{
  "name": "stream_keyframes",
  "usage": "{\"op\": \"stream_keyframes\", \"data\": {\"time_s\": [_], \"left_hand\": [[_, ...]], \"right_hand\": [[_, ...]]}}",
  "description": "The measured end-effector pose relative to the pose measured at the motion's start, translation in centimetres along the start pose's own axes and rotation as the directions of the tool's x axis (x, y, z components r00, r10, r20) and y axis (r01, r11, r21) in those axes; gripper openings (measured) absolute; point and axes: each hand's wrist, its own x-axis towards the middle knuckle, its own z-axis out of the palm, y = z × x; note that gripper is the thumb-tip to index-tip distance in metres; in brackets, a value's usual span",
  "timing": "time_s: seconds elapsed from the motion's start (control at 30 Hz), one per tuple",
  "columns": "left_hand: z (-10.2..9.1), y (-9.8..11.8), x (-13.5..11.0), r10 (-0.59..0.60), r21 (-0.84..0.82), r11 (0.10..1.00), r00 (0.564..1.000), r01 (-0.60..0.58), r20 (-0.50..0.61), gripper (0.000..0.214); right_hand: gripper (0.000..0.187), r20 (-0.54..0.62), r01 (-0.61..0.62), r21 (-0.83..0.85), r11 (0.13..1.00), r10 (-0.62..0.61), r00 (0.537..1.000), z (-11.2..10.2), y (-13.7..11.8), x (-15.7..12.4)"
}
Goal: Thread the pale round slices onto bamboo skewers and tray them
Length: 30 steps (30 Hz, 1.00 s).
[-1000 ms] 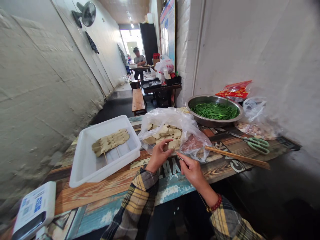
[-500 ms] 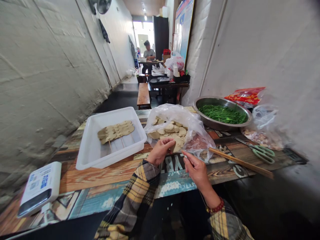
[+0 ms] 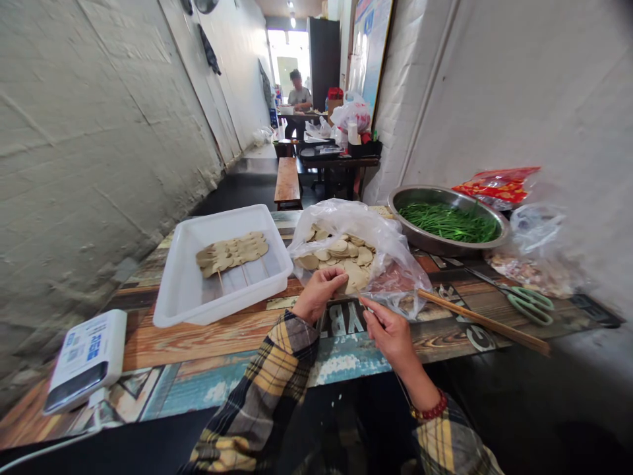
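My left hand [image 3: 319, 293] pinches a thin, round beige slice [image 3: 355, 280] between thumb and fingers. Close by on the right, my right hand [image 3: 390, 330] is closed on a thin skewer [image 3: 401, 389] that runs back along the wrist; its tip is near the slice, and whether they touch I cannot tell. Just beyond both hands, an open clear plastic bag [image 3: 341, 212] holds a pile of similar slices [image 3: 341, 249]. In the white plastic tray [image 3: 167, 280] to the left lie beige slices threaded on several skewers [image 3: 232, 253].
A steel bowl [image 3: 440, 247] of long green chives [image 3: 445, 221] stands at the back right. Bundled wooden sticks [image 3: 484, 320] and green-handled scissors [image 3: 529, 305] lie at right. A white device [image 3: 84, 359] sits front left. Beyond are a wooden bench [image 3: 287, 179] and a seated person [image 3: 299, 99].
The view has shifted slightly, so the whole scene sits a little to the right and mostly higher. Both hands keep nearly the same pose, with the slice and skewer still held.
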Motion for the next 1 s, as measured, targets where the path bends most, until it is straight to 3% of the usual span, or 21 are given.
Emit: {"op": "stream_keyframes", "data": {"time_s": [0.83,1.0], "left_hand": [[-0.05,-0.35,-0.14,-0.135,-0.183,0.971,0.986,0.152,0.1,0.037],[0.04,-0.11,-0.2,-0.119,-0.198,0.97,0.986,0.141,0.12,0.037]], "right_hand": [[0.043,0.031,-0.043,0.01,0.999,0.043,0.999,-0.23,0.11,-0.24],[0.045,0.004,-0.05,0.025,0.998,0.05,0.999,-0.21,-0.48,-0.16]]}}
